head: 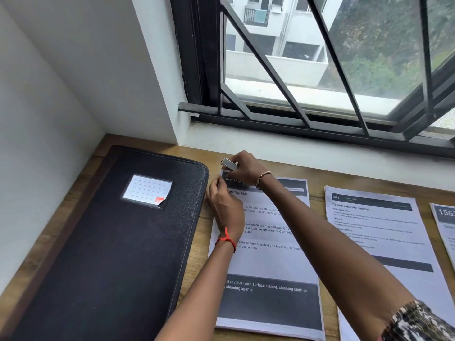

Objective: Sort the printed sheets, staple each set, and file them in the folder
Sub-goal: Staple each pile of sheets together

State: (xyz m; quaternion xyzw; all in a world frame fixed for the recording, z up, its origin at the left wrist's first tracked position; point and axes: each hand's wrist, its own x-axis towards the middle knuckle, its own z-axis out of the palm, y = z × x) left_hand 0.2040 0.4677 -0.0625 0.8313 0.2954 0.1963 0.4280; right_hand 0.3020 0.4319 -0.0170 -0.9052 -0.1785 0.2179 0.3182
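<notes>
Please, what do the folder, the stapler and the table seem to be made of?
Folder: probably black faux leather, with a grained surface and stitched edge.
Stapler: seemingly metal, with a silvery sheen.
Table: wood or wood-look laminate, with visible brown grain.

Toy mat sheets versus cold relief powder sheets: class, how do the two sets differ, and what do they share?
The toy mat set lies beside the folder; the cold relief powder set lies further right. The right hand holds a stapler at the toy mat set's corner, left hand pinching it; no hand touches the cold relief powder set. Both lie flat.
</notes>
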